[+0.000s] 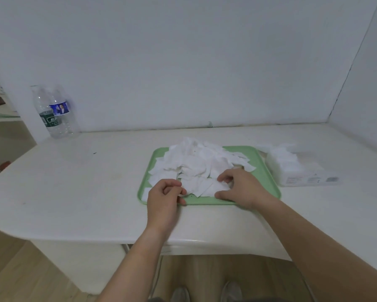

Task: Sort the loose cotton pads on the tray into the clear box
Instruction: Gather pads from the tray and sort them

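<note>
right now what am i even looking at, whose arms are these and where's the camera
There is no machine here: these are a person's two bare arms, seen in one picture from a camera worn on their head, looking down. A white table holds a green tray heaped with loose pads. Right of the tray stands a clear box with pads in it; two bottles stand far left at the back. The left hand pinches one pad at the tray's near edge. The right hand lies curled on the pads; whether it grips any is unclear.
</note>
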A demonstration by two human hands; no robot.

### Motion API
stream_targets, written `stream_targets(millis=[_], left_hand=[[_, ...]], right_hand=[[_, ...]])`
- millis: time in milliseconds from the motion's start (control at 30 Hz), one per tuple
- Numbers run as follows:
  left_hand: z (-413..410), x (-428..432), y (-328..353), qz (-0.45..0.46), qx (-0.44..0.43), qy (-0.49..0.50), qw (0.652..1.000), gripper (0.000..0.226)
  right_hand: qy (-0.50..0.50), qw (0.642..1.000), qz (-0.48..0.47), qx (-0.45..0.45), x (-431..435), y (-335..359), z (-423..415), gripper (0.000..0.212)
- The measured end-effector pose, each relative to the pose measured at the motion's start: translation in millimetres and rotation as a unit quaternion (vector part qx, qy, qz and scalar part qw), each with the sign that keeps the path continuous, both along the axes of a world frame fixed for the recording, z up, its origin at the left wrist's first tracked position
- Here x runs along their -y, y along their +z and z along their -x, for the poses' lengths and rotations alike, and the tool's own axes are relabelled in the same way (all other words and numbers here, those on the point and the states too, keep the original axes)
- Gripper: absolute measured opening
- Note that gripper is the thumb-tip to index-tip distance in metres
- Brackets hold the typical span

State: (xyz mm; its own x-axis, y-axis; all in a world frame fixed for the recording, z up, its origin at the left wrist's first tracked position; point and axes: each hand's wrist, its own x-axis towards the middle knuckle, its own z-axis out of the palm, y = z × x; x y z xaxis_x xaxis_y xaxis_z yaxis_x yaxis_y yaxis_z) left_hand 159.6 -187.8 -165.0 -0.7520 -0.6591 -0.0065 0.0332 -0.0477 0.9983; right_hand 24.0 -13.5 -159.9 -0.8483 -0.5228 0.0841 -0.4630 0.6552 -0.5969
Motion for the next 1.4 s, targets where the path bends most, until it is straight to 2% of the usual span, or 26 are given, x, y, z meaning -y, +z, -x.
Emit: stream_targets(millis=[67,133,467,733,833,900,1000,1100,1167,1200,1300,1400], left_hand=[[-2,0,-1,-0.005,-0.002,-0.001,1.0,0.012],[-4,0,-1,-0.011,-0.003,0.002,1.0,0.013],[-6,-1,-2,-0.005,-0.02,0.012,1.0,0.016],[-6,0,-5,0.001,-0.033,0.011,0.999,0.016],[-6,0,-4,0.004,-0.042,0.007,0.999,0.016],[-4,-4,-4,0.05,-0.051,0.007,0.997,0.018],[5,-16,-1,0.198,-0.074,-0.007,0.977,0.029],[23,-25,7,0.311,-0.056,-0.087,0.945,0.052],[36,-27,13,0.335,-0.029,-0.141,0.931,0.062],[42,-26,16,0.335,-0.032,-0.155,0.929,0.058],[54,-13,25,0.307,-0.059,-0.134,0.941,0.025],[62,8,28,0.278,-0.041,-0.13,0.951,0.023]], right_hand=[[-0.023,0.996,0.071,-0.039,-4,-8,-6,0.023],[-0.037,0.989,0.129,-0.056,-5,-14,-12,0.016],[0.02,0.985,0.165,-0.042,-7,-18,-8,0.049],[-0.003,0.979,0.2,-0.045,-7,-21,-4,0.026],[-0.037,0.968,0.24,-0.069,-4,-20,-5,0.022],[-0.066,0.957,0.271,-0.085,-3,-20,-6,0.02],[-0.073,0.949,0.296,-0.085,-2,-18,-6,0.017],[-0.036,0.946,0.313,-0.071,0,-7,-10,0.016],[0.0,0.945,0.324,-0.047,5,5,-14,0.015],[0.015,0.946,0.321,-0.037,8,11,-14,0.014],[0.055,0.952,0.298,-0.033,21,25,-13,0.011],[0.081,0.956,0.28,0.008,30,34,-6,0.003]])
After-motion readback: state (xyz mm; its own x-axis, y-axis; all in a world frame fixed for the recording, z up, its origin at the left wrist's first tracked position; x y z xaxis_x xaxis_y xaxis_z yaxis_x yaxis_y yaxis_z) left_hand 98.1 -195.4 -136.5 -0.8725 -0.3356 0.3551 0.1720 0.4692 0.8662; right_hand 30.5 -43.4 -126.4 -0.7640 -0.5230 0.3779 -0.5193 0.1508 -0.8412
